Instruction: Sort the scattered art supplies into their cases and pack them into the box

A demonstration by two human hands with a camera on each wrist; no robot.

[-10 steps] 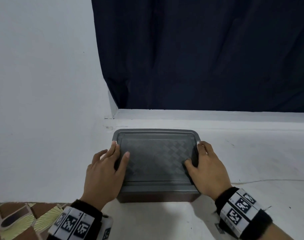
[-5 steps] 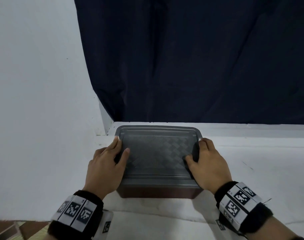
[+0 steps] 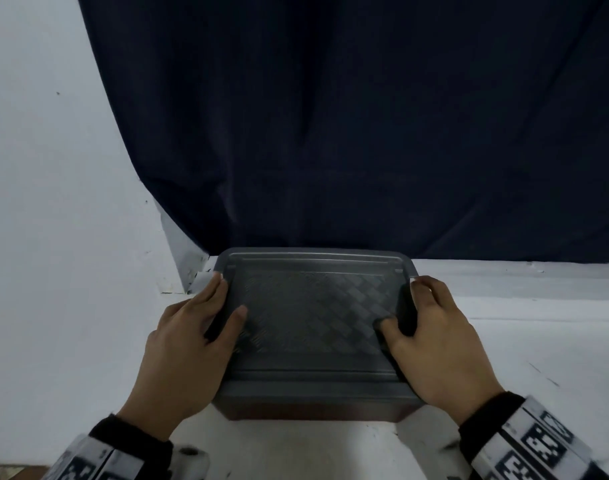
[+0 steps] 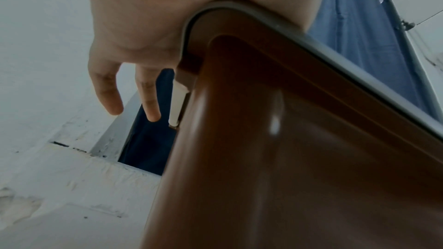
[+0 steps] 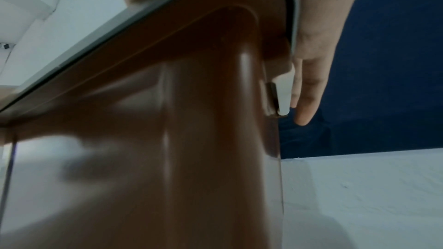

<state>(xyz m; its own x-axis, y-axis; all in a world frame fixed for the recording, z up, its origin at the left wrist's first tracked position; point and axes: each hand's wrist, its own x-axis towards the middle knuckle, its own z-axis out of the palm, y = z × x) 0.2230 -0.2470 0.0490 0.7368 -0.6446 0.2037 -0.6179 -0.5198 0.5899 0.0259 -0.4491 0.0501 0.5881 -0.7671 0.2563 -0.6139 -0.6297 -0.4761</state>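
Observation:
A brown plastic box with a grey patterned lid stands closed on a white ledge. My left hand rests on the lid's left edge, thumb on top. In the left wrist view the left hand's fingers hang straight beside the brown wall, next to a white latch. My right hand rests on the lid's right edge, thumb on the lid. Its fingers point straight down past the right latch. No art supplies are in sight.
A dark blue curtain hangs right behind the box and touches its far edge. A white wall closes the left side, with a grey frame corner. The white ledge runs on to the right.
The box has slid forward over the ledge under both hands, until its far edge meets the curtain. The patterned floor at the lower left has dropped out of view.

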